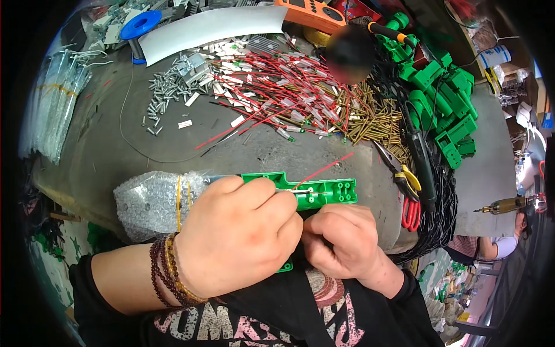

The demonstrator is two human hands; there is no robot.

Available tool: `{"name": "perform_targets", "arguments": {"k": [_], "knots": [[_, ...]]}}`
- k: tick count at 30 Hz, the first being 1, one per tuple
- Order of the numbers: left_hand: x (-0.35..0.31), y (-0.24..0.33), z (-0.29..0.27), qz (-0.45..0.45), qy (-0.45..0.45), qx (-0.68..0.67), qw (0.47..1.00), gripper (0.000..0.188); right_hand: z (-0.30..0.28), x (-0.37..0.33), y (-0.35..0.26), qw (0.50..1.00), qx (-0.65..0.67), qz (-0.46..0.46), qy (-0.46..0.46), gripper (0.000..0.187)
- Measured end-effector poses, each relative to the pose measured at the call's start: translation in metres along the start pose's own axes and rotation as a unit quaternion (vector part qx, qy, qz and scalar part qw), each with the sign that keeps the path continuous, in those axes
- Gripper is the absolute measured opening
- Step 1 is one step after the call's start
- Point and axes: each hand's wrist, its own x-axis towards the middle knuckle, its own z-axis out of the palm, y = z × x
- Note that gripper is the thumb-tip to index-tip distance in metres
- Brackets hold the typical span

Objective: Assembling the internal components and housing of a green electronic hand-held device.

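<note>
A green plastic housing half point(338, 189), open side up with small round posts inside, lies at the near edge of the table. My left hand point(240, 237) is closed over its left and middle parts, and the curled fingers hide what they grip. Close beside it, at the housing's near edge, my right hand point(341, 240) is closed in a pinch; whatever is between those fingertips is hidden. A thin red wire point(324, 168) sticks up out of the housing toward the far right. Bubble-wrapped goods point(147, 205) with a yellow band lie left of my left hand.
Behind are piled red wires with connectors point(289, 87), brass-coloured screws point(378, 118) and silver screws point(167, 89). Yellow-handled pliers point(407, 179), a dark slim tool point(421, 162) and black cables point(442, 214) lie right, below green housings point(442, 98). Another person point(500, 246) is far right.
</note>
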Motion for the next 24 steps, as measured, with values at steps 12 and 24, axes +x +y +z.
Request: {"name": "perform_targets", "arguments": {"k": [12,24], "knots": [[-0.001,0.001,-0.003,-0.011,0.037,-0.002,0.999,0.018,0.001,-0.009,-0.004,0.999,-0.016,0.04,0.029,0.013],[-0.042,-0.002,-0.043,-0.169,-0.012,0.032,0.985,0.099,-0.153,-0.074,0.087,0.842,-0.34,0.392,0.145,0.029]]}}
